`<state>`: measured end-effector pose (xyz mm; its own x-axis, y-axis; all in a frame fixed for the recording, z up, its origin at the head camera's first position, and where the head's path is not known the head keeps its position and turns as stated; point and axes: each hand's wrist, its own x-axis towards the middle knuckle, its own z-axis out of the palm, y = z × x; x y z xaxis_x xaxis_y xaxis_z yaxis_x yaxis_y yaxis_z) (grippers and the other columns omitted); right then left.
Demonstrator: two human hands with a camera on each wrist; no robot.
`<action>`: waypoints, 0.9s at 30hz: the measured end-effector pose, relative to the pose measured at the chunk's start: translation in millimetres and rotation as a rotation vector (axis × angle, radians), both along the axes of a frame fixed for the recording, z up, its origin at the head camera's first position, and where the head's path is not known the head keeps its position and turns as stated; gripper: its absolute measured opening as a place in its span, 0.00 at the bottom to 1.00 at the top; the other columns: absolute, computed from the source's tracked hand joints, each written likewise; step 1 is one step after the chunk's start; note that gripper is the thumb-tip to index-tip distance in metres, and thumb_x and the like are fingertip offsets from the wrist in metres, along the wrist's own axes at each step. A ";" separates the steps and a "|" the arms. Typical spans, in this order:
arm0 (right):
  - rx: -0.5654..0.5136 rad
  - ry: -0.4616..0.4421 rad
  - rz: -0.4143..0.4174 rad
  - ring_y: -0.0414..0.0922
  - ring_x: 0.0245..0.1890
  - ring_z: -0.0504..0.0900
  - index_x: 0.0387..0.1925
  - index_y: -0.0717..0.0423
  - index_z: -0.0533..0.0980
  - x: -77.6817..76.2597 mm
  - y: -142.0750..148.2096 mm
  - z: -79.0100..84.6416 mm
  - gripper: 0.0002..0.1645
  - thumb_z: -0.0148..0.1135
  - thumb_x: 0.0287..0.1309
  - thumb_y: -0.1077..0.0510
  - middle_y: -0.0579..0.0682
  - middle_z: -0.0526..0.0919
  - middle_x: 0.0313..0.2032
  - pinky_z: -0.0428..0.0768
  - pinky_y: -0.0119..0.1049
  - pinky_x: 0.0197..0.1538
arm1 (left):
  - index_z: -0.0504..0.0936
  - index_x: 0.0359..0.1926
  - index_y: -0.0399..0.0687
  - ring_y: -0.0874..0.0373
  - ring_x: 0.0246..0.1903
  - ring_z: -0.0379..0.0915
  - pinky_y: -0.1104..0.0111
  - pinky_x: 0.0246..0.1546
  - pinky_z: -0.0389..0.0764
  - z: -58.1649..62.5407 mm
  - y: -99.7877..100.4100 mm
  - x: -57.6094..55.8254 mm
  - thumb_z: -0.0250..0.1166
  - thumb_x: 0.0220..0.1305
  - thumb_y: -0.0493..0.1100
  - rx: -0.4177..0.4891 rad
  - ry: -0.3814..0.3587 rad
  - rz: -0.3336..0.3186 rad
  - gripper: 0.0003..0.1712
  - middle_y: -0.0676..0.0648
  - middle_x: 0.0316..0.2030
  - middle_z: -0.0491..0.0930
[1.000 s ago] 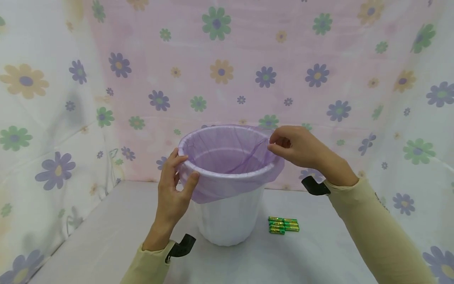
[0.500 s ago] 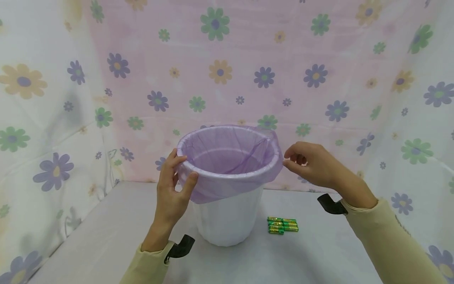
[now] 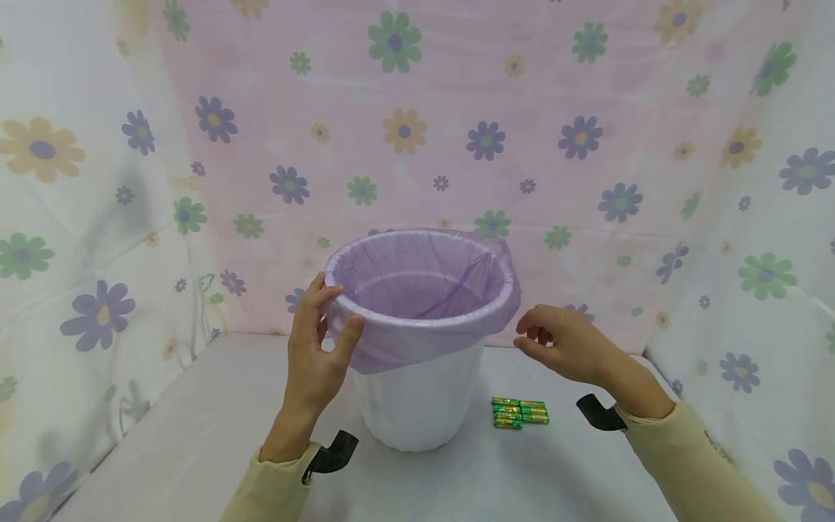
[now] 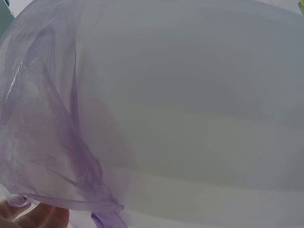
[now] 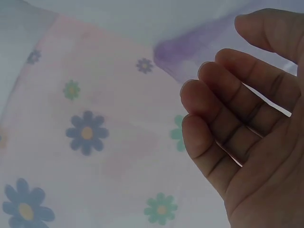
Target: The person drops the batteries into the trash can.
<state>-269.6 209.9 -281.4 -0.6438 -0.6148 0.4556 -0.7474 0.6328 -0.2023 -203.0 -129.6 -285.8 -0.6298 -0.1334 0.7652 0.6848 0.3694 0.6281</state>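
Observation:
A white trash can [image 3: 417, 406] stands upright on the table, lined with a thin purple garbage bag [image 3: 404, 346] folded down over its rim. At its left side, my left hand [image 3: 316, 355] holds the bag-covered rim, with fingers over the edge and thumb against the outside. Only some fingertips of this hand [image 4: 40, 217] show in the left wrist view, beside the bag's lower edge. My right hand [image 3: 567, 344] hovers in the air right of the trash can, fingers loosely bent and holding nothing. Its palm [image 5: 266, 156] faces the right wrist camera.
Several green batteries [image 3: 520, 412] lie in a small group on the white tabletop [image 3: 274, 406], right of the trash can. Flower-printed cloth [image 3: 404, 87] hangs behind the table and along both sides.
My right hand has let go of the bag at the right rim and moved right, then down. The left hand keeps its hold, and the trash can and batteries have stayed put.

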 end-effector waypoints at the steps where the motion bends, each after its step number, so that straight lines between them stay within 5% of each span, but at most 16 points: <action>1: 0.005 -0.012 -0.003 0.34 0.26 0.69 0.35 0.48 0.75 -0.3 -0.5 -5.0 0.07 0.61 0.54 0.53 0.34 0.72 0.27 0.73 0.29 0.30 | 0.67 0.54 0.40 0.49 0.60 0.57 0.49 0.53 0.65 -0.1 0.0 0.1 0.61 0.55 0.32 0.001 0.000 0.000 0.25 0.40 0.65 0.54; 27: 0.104 -0.295 -0.096 0.38 0.29 0.71 0.34 0.47 0.75 -3.5 -3.6 -116.7 0.13 0.66 0.47 0.48 0.35 0.72 0.26 0.70 0.31 0.32 | 0.67 0.55 0.41 0.50 0.61 0.56 0.50 0.55 0.64 0.1 -0.9 0.7 0.61 0.55 0.33 0.001 -0.018 -0.012 0.25 0.41 0.65 0.53</action>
